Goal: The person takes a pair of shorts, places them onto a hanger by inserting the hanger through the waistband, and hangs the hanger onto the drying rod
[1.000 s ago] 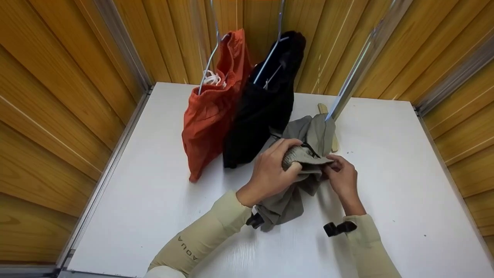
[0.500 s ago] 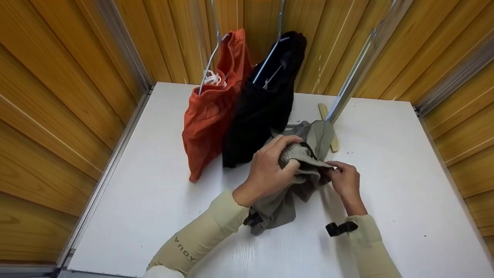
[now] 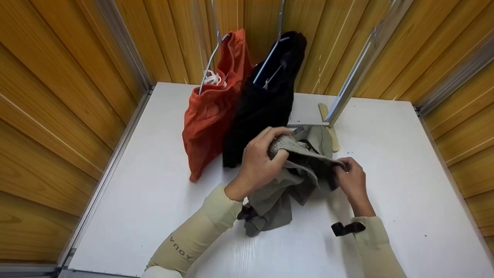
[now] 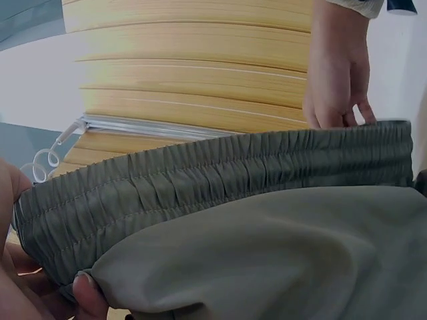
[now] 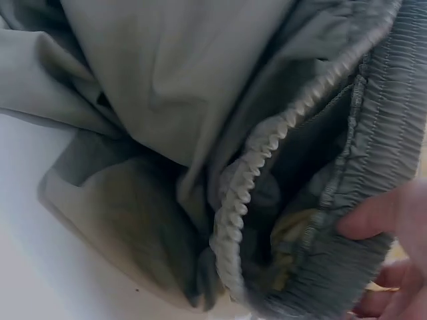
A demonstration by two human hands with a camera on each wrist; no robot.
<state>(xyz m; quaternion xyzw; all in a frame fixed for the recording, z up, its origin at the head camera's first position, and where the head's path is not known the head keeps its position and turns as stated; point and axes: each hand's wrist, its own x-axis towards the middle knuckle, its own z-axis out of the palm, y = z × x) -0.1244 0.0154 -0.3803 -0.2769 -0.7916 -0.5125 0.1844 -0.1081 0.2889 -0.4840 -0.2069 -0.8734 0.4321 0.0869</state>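
Grey-green pants [image 3: 278, 181] with a gathered elastic waistband lie bunched between the two hands, the lower part draped on the white table. My left hand [image 3: 260, 156] grips one side of the waistband, thumb and fingers on either side of the cloth. At the other end, my right hand [image 3: 353, 179] pinches the waistband edge. In the left wrist view the waistband [image 4: 220, 167] stretches from one hand across to the other. The right wrist view shows the waistband gaping, with the right thumb [image 5: 370, 217] on its outside. Leg length cannot be told.
Red-orange shorts [image 3: 208, 116] and a black garment [image 3: 258, 116] hang on wire hangers behind and left of the pants. A thin metal bar [image 3: 308, 124] runs just behind them. A pale wooden strip [image 3: 334, 141] lies on the white table [image 3: 405, 173]. Wood-panel walls enclose the sides.
My left hand has moved left and the right hand slightly right, so the waistband is spread wider. The pants have slid toward me, exposing more of the metal bar behind.
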